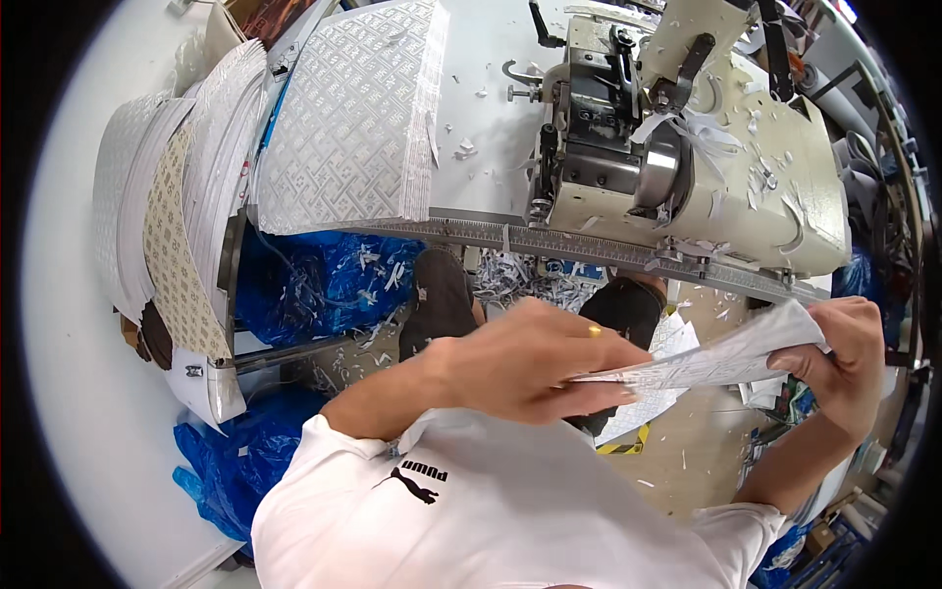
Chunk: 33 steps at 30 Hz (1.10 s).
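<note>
My left hand (535,363) and my right hand (844,358) are raised in front of my chest, between my body and the bench edge. Stretched between them is a thin white and grey patterned sheet (716,365), seen nearly edge-on. My left fingers and thumb pinch its left end; my right hand grips the right end, where it flares upward. A yellow ring-like spot shows on a left finger. Beyond the bench edge lies a thick stack of silver-patterned sheets (343,118). Right of the stack stands a cream industrial machine (765,211) with a shiny metal drum (662,167).
A metal ruler strip (471,231) runs along the bench edge. More stacked sheets (177,206), one tan-patterned, stand at the left. Blue plastic bags (329,285) hang below. Paper scraps (530,280) litter the floor and machine. My dark shoes (437,294) are under the bench.
</note>
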Each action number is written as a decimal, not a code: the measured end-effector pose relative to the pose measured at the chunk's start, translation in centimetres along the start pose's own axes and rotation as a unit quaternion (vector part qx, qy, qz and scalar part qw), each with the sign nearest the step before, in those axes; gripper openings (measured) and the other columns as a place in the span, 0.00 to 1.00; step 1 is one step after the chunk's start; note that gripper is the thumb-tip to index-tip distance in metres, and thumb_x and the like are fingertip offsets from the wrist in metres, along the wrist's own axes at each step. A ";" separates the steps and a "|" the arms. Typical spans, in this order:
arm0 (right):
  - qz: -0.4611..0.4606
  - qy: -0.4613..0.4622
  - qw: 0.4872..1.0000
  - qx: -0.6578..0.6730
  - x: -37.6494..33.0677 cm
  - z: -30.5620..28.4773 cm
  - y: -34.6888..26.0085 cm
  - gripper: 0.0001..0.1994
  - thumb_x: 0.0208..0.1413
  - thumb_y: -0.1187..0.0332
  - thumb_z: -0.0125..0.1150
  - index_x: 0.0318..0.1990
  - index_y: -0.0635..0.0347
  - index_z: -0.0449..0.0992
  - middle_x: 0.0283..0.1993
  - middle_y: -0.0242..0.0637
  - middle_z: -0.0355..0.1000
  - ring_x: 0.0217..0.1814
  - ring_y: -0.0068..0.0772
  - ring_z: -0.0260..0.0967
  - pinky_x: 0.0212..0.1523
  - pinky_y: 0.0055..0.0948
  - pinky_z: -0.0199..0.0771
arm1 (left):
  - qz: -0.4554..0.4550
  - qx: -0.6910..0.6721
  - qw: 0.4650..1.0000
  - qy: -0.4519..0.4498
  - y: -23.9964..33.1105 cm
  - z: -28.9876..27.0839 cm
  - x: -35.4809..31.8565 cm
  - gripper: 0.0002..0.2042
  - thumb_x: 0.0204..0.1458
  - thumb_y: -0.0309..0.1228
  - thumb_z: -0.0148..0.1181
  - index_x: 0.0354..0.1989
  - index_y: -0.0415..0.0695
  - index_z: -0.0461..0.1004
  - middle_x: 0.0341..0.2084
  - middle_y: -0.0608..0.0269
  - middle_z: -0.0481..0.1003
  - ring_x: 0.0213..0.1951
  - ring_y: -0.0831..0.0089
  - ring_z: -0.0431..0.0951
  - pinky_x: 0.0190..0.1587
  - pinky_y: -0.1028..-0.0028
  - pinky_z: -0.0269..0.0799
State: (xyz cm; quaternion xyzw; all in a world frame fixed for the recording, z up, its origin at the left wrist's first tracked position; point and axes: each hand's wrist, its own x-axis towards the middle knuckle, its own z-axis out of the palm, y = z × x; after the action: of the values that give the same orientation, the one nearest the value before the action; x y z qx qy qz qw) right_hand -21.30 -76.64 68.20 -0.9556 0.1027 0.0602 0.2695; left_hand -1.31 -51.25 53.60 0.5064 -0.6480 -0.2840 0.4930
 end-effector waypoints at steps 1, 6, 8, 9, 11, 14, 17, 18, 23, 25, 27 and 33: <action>-0.059 0.031 0.998 -0.014 -0.4 0.3 0.3 0.23 0.52 0.55 0.73 0.44 0.70 0.80 0.38 0.42 0.81 0.42 0.31 0.79 0.44 0.24 0.72 | -0.020 -0.006 1.000 0.005 -0.6 -1.0 -1.6 0.13 0.54 0.28 0.68 0.46 0.36 0.79 0.33 0.50 0.81 0.28 0.56 0.81 0.33 0.68 0.76; -0.009 0.368 0.885 0.286 -0.9 7.5 3.2 0.16 0.54 0.66 0.72 0.43 0.71 0.80 0.38 0.37 0.80 0.38 0.22 0.74 0.40 0.18 0.68 | -0.406 0.000 0.914 0.028 -2.2 -7.5 -12.7 0.14 0.49 0.28 0.73 0.41 0.35 0.80 0.37 0.58 0.82 0.37 0.66 0.83 0.40 0.68 0.77; 0.041 0.359 0.855 0.372 0.2 11.1 3.6 0.14 0.56 0.69 0.69 0.44 0.71 0.79 0.41 0.34 0.79 0.40 0.20 0.73 0.44 0.19 0.68 | -0.538 0.004 0.831 0.143 -0.9 -9.9 -17.8 0.15 0.47 0.18 0.66 0.46 0.36 0.79 0.42 0.55 0.82 0.42 0.67 0.82 0.43 0.67 0.77; 0.055 0.357 0.808 0.466 1.1 12.9 3.5 0.12 0.59 0.72 0.67 0.46 0.71 0.78 0.43 0.31 0.78 0.42 0.19 0.71 0.47 0.21 0.68 | -0.375 -0.123 0.856 0.335 -0.7 -9.3 -19.8 0.19 0.47 0.25 0.69 0.49 0.36 0.76 0.44 0.56 0.81 0.45 0.68 0.81 0.47 0.67 0.76; 0.102 0.348 0.762 0.537 3.2 16.3 2.1 0.14 0.60 0.73 0.64 0.51 0.70 0.77 0.45 0.34 0.79 0.44 0.19 0.72 0.49 0.19 0.68 | -0.226 -0.229 0.802 0.503 0.1 -9.0 -22.8 0.24 0.48 0.31 0.72 0.53 0.36 0.74 0.46 0.57 0.79 0.48 0.68 0.79 0.50 0.68 0.75; 0.109 0.341 0.750 0.557 6.3 19.3 -1.6 0.17 0.61 0.72 0.64 0.55 0.72 0.75 0.46 0.36 0.79 0.47 0.20 0.73 0.48 0.17 0.68 | -0.219 -0.208 0.804 0.512 2.0 -10.9 -25.0 0.25 0.53 0.30 0.66 0.59 0.35 0.68 0.50 0.55 0.78 0.53 0.69 0.77 0.55 0.65 0.73; 0.096 0.360 0.760 0.533 8.9 20.1 -4.4 0.18 0.60 0.73 0.66 0.56 0.71 0.75 0.41 0.34 0.80 0.38 0.18 0.74 0.38 0.14 0.69 | -0.351 -0.048 0.778 0.518 3.0 -13.7 -25.0 0.22 0.57 0.30 0.62 0.59 0.35 0.68 0.49 0.53 0.78 0.50 0.66 0.79 0.54 0.65 0.76; 0.075 0.374 0.752 0.537 9.9 20.4 -5.1 0.18 0.60 0.73 0.66 0.57 0.70 0.75 0.40 0.31 0.80 0.35 0.16 0.72 0.35 0.13 0.66 | -0.350 -0.046 0.778 0.520 3.4 -14.5 -24.8 0.22 0.57 0.30 0.62 0.59 0.35 0.68 0.49 0.53 0.78 0.50 0.66 0.79 0.54 0.65 0.76; 0.062 0.314 0.794 0.517 11.5 19.3 -4.6 0.18 0.60 0.74 0.64 0.58 0.66 0.76 0.34 0.22 0.75 0.25 0.08 0.60 0.24 0.12 0.55 | -0.335 -0.080 0.781 0.521 4.7 -17.5 -22.6 0.19 0.59 0.29 0.61 0.56 0.31 0.70 0.47 0.50 0.79 0.42 0.68 0.82 0.47 0.70 0.79; 0.076 0.268 0.818 0.504 11.8 19.0 -4.1 0.18 0.61 0.74 0.64 0.58 0.65 0.76 0.32 0.20 0.73 0.23 0.06 0.57 0.22 0.12 0.51 | -0.336 -0.107 0.783 0.512 4.8 -18.2 -21.4 0.19 0.58 0.28 0.61 0.55 0.31 0.70 0.45 0.49 0.79 0.39 0.69 0.83 0.43 0.72 0.80; 0.083 0.278 0.795 0.533 12.3 19.0 -4.0 0.18 0.61 0.74 0.63 0.58 0.64 0.77 0.30 0.19 0.70 0.22 0.06 0.52 0.21 0.14 0.48 | -0.346 -0.081 0.780 0.515 4.7 -18.7 -20.3 0.18 0.59 0.28 0.60 0.55 0.31 0.71 0.45 0.49 0.80 0.38 0.69 0.83 0.43 0.72 0.80; 0.082 0.324 0.771 0.541 14.1 18.9 -3.8 0.16 0.62 0.74 0.62 0.57 0.64 0.77 0.26 0.17 0.67 0.22 0.05 0.50 0.21 0.15 0.46 | -0.352 -0.129 0.808 0.455 4.3 -19.9 -17.7 0.18 0.59 0.28 0.59 0.54 0.29 0.71 0.44 0.48 0.80 0.38 0.69 0.84 0.42 0.72 0.81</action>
State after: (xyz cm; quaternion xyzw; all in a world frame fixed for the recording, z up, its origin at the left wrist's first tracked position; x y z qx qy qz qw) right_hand -7.89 -65.85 51.68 -0.6023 0.2776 -0.2971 0.6869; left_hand 15.51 -30.68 58.11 0.7025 -0.0838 -0.2563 0.6586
